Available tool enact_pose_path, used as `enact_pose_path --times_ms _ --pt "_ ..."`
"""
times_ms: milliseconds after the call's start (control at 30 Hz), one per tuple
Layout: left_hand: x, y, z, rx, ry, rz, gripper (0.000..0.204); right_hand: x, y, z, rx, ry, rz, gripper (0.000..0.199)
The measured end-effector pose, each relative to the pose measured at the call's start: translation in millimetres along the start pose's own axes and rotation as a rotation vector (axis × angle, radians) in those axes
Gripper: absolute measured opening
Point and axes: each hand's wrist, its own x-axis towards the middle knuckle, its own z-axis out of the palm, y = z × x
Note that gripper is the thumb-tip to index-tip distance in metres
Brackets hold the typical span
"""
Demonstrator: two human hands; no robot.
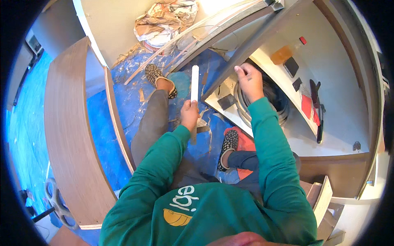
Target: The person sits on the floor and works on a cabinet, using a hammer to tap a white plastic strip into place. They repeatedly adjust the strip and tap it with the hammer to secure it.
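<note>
White and narrow, a flat strip [195, 84] is clamped between the fingers and thumb of the left hand [190, 116], above the blue floor sheet [98, 119] and just outside the open cabinet [336, 164]. The right hand [250, 82] is at the cabinet's dark front edge, fingers curled close to the thumb; I cannot tell whether they grip anything.

Inside the cabinet, the pale shelf [287, 92] carries a bottle [282, 55] of orange liquid with a red cap, near its far end. A dark flat rectangle [291, 67] is just beside it; toward the near end are dark-handled pliers [314, 92], a red flat piece [306, 105] and a slim black tool [320, 125]. Below the shelf, coiled hose [242, 108] fills much of the lower compartment, with a dark square [227, 101] beside it.

Beyond the cabinet's far corner, crumpled brown and white paper [166, 20] heaps over a bucket [158, 49].
</note>
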Motion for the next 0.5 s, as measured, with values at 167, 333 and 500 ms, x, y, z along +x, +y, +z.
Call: enact_pose_path --times_ms 167,333,500 --pt "-0.9 3.3 -2.0 0.025 0.018 0.002 0.022 39.1 -32.8 -39.6 0.226 0.188 0.025 0.032" --pt "7.3 4.9 5.9 -0.017 0.003 0.0 0.022 79.6 -54.4 -94.0 0.068 0.172 -0.128 0.03" --pt "5.4 9.1 3.1 0.038 0.0 0.015 0.023 109.2 -90.5 -130.4 0.234 0.247 -0.164 0.025"
